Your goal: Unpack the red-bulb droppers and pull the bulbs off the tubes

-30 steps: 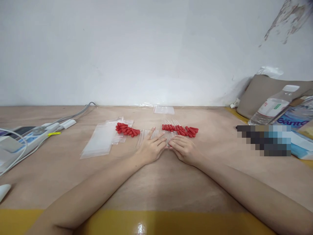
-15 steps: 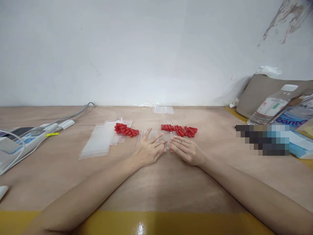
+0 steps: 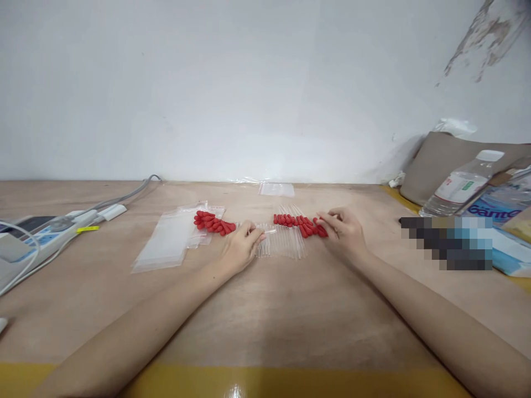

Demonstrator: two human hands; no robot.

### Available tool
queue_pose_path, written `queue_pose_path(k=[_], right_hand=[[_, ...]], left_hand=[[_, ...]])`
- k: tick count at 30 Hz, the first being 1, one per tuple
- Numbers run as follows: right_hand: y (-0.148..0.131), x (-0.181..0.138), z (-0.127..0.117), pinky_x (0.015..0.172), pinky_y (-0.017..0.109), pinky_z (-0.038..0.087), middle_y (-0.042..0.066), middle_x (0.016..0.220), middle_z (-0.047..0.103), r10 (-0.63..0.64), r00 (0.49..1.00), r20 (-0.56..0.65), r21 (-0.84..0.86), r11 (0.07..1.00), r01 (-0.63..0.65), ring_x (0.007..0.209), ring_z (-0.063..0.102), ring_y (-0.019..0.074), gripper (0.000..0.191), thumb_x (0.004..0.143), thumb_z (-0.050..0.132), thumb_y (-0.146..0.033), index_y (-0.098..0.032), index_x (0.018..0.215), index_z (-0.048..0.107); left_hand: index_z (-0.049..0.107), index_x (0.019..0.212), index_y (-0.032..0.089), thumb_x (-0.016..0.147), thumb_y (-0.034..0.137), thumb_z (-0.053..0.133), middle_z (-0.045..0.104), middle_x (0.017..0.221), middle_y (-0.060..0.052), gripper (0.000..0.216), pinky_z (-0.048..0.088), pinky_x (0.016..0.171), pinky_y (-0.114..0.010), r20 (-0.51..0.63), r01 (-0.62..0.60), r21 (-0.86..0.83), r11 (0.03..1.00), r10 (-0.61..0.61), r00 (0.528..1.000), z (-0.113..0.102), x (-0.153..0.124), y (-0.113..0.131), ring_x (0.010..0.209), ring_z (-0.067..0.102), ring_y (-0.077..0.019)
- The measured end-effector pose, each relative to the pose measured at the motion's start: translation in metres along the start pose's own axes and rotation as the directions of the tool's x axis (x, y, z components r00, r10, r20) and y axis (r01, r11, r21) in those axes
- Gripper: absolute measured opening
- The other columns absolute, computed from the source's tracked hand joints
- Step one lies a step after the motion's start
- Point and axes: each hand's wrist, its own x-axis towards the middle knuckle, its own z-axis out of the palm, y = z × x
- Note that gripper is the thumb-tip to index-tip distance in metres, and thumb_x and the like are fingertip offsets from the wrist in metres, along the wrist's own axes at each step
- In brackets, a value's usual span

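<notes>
Clear thin glass tubes [image 3: 286, 246] lie side by side in a row on the table between my hands. My left hand [image 3: 243, 246] is closed at the left end of the row, with one glass tube [image 3: 270, 231] sticking out from its fingertips to the right. At the right end, my right hand [image 3: 342, 229] pinches at a red rubber bulb, which its fingers partly cover. A line of red rubber bulbs [image 3: 290, 221] lies across the tubes. Another heap of red rubber bulbs [image 3: 211, 223] sits just beyond my left hand.
Clear zip bags [image 3: 161, 243] lie flat left of the bulbs, and another small bag [image 3: 277, 189] lies by the wall. A power strip [image 3: 50, 237] with cables stands at the left. On the right are a water bottle [image 3: 462, 185], a grey bag [image 3: 431, 166] and a tissue pack [image 3: 510, 251].
My left hand has closed and drawn slightly left, with a glass tube in its fingers. My right hand has moved from the tubes up and right to the red bulbs.
</notes>
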Motion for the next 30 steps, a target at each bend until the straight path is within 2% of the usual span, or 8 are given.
queue_pose_path(k=[3,6,8,10,14,20,27,30], right_hand=[[0.018,0.012,0.005,0.062,0.028,0.043,0.006,0.077,0.057,0.333,0.938,0.099,0.059,0.939,-0.340,0.068,0.053,0.0148,0.025,0.079,0.052,-0.032,-0.016,0.094,0.065],[0.037,0.026,0.007,0.060,0.026,0.041,0.003,0.069,0.057,0.580,0.762,0.289,0.051,0.785,-0.617,0.063,0.052,0.0134,0.025,0.068,0.063,-0.036,-0.015,0.083,0.064],[0.050,0.032,0.009,0.057,0.024,0.040,0.002,0.067,0.058,0.662,0.638,0.394,0.029,0.685,-0.728,0.061,0.051,0.0120,0.025,0.064,0.066,-0.038,-0.015,0.073,0.062],[0.061,0.035,0.014,0.054,0.023,0.039,0.001,0.065,0.059,0.682,0.571,0.456,0.012,0.637,-0.771,0.057,0.051,0.0108,0.025,0.063,0.067,-0.039,-0.016,0.067,0.060],[0.073,0.033,0.029,0.046,0.022,0.035,0.001,0.055,0.058,0.700,0.513,0.497,-0.016,0.599,-0.801,0.047,0.046,0.0089,0.027,0.060,0.068,-0.041,-0.015,0.063,0.061],[0.070,0.032,0.039,0.041,0.021,0.031,-0.001,0.048,0.055,0.682,0.450,0.576,-0.047,0.577,-0.815,0.040,0.041,0.0071,0.030,0.057,0.070,-0.043,-0.014,0.065,0.066],[0.071,0.034,0.039,0.038,0.023,0.028,0.000,0.042,0.050,0.670,0.427,0.607,-0.064,0.577,-0.814,0.036,0.037,0.0077,0.040,0.073,0.054,-0.048,-0.011,0.073,0.068],[0.070,0.036,0.036,0.041,0.022,0.032,0.002,0.051,0.056,0.681,0.462,0.568,-0.080,0.605,-0.792,0.042,0.044,0.0093,0.039,0.075,0.052,-0.046,-0.011,0.078,0.068]], left_hand=[[0.055,0.103,0.016,0.089,0.023,0.031,0.046,0.081,-0.005,0.029,0.041,0.055,-0.023,0.037,0.053,-0.030,0.998,-0.052,0.998,0.004,0.006,0.002,0.066,0.048,-0.0133],[0.049,0.113,0.013,0.085,0.015,0.033,0.044,0.083,-0.006,0.032,0.044,0.062,-0.026,0.032,0.029,-0.091,0.995,-0.026,0.999,0.011,0.011,0.004,0.072,0.048,-0.0153],[0.048,0.112,0.015,0.085,0.014,0.035,0.045,0.085,-0.006,0.031,0.045,0.065,-0.027,-0.002,0.009,-0.137,0.991,-0.009,1.000,0.016,0.013,0.004,0.074,0.049,-0.0152],[0.051,0.103,0.017,0.085,0.013,0.036,0.048,0.085,-0.004,0.024,0.045,0.067,-0.026,-0.036,-0.005,-0.178,0.984,-0.001,0.999,0.021,0.013,0.004,0.074,0.050,-0.0145],[0.051,0.081,0.017,0.082,0.008,0.040,0.052,0.077,-0.002,0.014,0.045,0.067,-0.025,-0.032,-0.050,-0.203,0.978,0.044,0.999,0.023,0.012,0.008,0.072,0.051,-0.0139],[0.053,0.081,0.016,0.074,0.003,0.043,0.059,0.082,-0.005,0.018,0.047,0.076,-0.030,0.013,-0.091,-0.242,0.966,0.097,0.995,0.024,0.011,0.016,0.082,0.054,-0.0169],[0.058,0.094,0.013,0.078,0.016,0.046,0.060,0.094,-0.009,0.020,0.047,0.082,-0.033,0.078,-0.106,-0.316,0.943,0.137,0.987,0.024,0.006,0.025,0.090,0.054,-0.0193],[0.059,0.099,0.013,0.080,0.028,0.050,0.060,0.098,-0.010,0.026,0.045,0.084,-0.035,0.142,-0.110,-0.302,0.947,0.159,0.977,0.019,0.007,0.025,0.094,0.053,-0.0212]])
